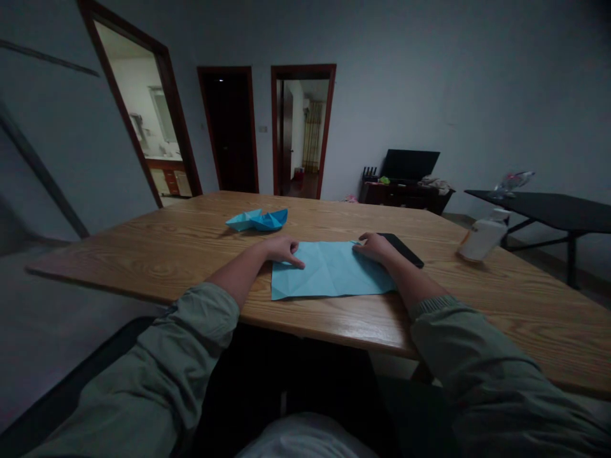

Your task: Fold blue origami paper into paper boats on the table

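Note:
A light blue sheet of paper (329, 270), marked with crease lines, lies on the wooden table in front of me. My left hand (282, 250) is at its upper left edge, thumb stretched over the top of the paper and the other fingers curled. At the upper right edge, my right hand (375, 247) pinches the paper between thumb and forefinger, where a small bit of the edge turns up. Beyond my left hand stands a folded paper boat (258, 220) in light and darker blue. A flat black object (403, 249), perhaps a phone, lies partly hidden behind my right hand.
The wooden table (191, 219) spreads out around the paper. To the right stands a white bottle (483, 238), looking tilted. Farther off are a black table (563, 200) with a clear plastic item on it, and a dark cabinet (405, 196) bearing a screen (410, 164).

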